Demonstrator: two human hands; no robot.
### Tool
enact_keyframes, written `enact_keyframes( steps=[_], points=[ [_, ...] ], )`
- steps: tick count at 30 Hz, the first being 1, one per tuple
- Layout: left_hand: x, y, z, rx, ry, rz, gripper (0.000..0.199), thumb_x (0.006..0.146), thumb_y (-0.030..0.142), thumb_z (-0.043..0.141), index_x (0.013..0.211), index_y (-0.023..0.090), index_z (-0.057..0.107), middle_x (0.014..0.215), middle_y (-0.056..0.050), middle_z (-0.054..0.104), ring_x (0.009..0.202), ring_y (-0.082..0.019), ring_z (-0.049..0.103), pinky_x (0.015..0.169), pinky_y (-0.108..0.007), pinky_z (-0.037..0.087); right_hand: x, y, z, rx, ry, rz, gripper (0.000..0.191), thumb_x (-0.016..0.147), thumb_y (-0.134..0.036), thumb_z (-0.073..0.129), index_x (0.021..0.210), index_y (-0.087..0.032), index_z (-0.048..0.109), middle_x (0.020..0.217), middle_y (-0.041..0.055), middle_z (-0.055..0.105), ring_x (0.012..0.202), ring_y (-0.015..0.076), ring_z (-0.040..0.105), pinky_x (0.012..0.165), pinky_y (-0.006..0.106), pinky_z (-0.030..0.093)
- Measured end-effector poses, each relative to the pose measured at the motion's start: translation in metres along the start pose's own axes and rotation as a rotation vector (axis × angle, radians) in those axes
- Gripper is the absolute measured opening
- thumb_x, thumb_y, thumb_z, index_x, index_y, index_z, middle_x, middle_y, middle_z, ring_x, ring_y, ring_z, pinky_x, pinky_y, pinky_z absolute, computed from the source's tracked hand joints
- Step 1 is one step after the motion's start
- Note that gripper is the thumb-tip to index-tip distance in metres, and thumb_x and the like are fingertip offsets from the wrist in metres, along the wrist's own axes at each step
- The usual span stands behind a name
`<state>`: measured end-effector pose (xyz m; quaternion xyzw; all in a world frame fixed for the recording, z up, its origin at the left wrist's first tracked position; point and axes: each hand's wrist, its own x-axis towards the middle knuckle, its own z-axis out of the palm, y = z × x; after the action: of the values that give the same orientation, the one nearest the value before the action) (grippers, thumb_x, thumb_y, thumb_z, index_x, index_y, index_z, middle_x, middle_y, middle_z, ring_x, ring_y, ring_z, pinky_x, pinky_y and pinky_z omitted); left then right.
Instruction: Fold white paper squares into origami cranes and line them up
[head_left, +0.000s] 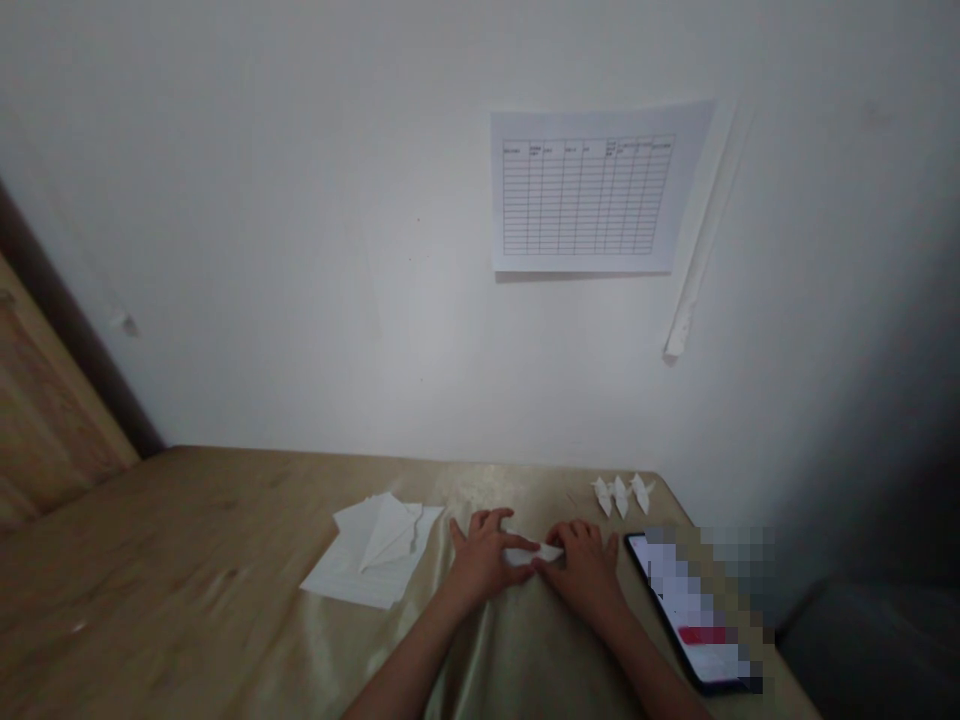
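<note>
A small folded piece of white paper (551, 552) lies on the cloth-covered table between my two hands. My left hand (486, 556) holds its left side with thumb and index finger, while the other fingers are raised and spread. From the other side, my right hand (585, 562) pinches the paper, with its thumb near the left thumb and its fingers curled over the far edge. Part of the paper is hidden under the fingers. Beyond my right hand stand three small folded paper cranes (619, 496) in a row.
To the left lies a stack of white paper sheets (349, 570) with a partly folded piece (390, 528) on top. A phone (675, 610), partly blurred, lies to the right near the table edge. A printed table sheet (589, 195) hangs on the wall behind the table (210, 560).
</note>
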<state>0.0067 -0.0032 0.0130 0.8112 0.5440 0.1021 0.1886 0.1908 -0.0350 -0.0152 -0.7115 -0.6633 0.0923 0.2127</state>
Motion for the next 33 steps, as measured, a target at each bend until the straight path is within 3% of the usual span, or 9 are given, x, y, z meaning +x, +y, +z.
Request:
enact_keyframes(
  steps=[7, 15, 18, 21, 26, 33],
  points=[
    [0.002, -0.002, 0.001, -0.006, -0.006, 0.005, 0.040, 0.072, 0.056, 0.077, 0.111, 0.058, 0.068, 0.154, 0.004, 0.043, 0.146, -0.038, 0.026, 0.106, -0.083, -0.003, 0.001, 0.002, 0.002, 0.024, 0.002, 0.029, 0.022, 0.081, -0.041, 0.065, 0.100, -0.029, 0.065, 0.116, 0.0047, 0.063, 0.122, 0.0295, 0.050, 0.113, 0.063, 0.016],
    [0.001, 0.000, 0.001, -0.017, 0.002, -0.003, 0.041, 0.072, 0.053, 0.077, 0.112, 0.055, 0.069, 0.154, 0.003, 0.043, 0.146, -0.039, 0.025, 0.107, -0.082, -0.004, 0.011, 0.006, 0.006, 0.007, -0.084, 0.055, 0.024, 0.082, -0.033, 0.064, 0.105, -0.033, 0.067, 0.121, 0.0039, 0.062, 0.125, 0.0292, 0.047, 0.113, 0.059, 0.015],
    [0.000, 0.001, -0.001, -0.022, -0.011, 0.002, 0.042, 0.072, 0.052, 0.078, 0.112, 0.055, 0.069, 0.155, 0.003, 0.042, 0.147, -0.039, 0.024, 0.106, -0.082, -0.005, 0.013, 0.011, 0.005, 0.019, -0.074, 0.049, 0.022, 0.082, -0.028, 0.063, 0.102, -0.033, 0.068, 0.118, 0.0015, 0.064, 0.122, 0.0274, 0.050, 0.112, 0.053, 0.020],
    [0.000, 0.001, -0.001, -0.025, -0.020, -0.002, 0.042, 0.072, 0.052, 0.078, 0.113, 0.055, 0.069, 0.155, 0.002, 0.042, 0.147, -0.039, 0.023, 0.106, -0.082, -0.006, 0.016, 0.018, 0.004, 0.052, -0.073, 0.018, 0.024, 0.080, -0.021, 0.061, 0.101, -0.031, 0.068, 0.113, 0.0002, 0.067, 0.116, 0.0226, 0.054, 0.107, 0.040, 0.028],
    [0.001, 0.000, 0.000, -0.029, -0.017, -0.002, 0.042, 0.071, 0.051, 0.079, 0.111, 0.058, 0.068, 0.155, 0.003, 0.042, 0.147, -0.038, 0.023, 0.105, -0.083, -0.007, 0.022, 0.029, 0.001, 0.108, -0.070, -0.012, 0.030, 0.077, -0.013, 0.057, 0.098, -0.030, 0.071, 0.113, -0.0008, 0.069, 0.116, 0.0223, 0.054, 0.105, 0.036, 0.029],
    [-0.001, -0.001, 0.000, -0.042, -0.006, 0.016, 0.042, 0.072, 0.052, 0.078, 0.113, 0.054, 0.069, 0.155, 0.001, 0.042, 0.147, -0.038, 0.023, 0.107, -0.081, -0.008, 0.022, 0.034, -0.006, 0.115, -0.100, -0.044, 0.040, 0.073, -0.008, 0.051, 0.101, -0.027, 0.072, 0.112, 0.0013, 0.070, 0.113, 0.0214, 0.056, 0.100, 0.031, 0.036]
  ],
)
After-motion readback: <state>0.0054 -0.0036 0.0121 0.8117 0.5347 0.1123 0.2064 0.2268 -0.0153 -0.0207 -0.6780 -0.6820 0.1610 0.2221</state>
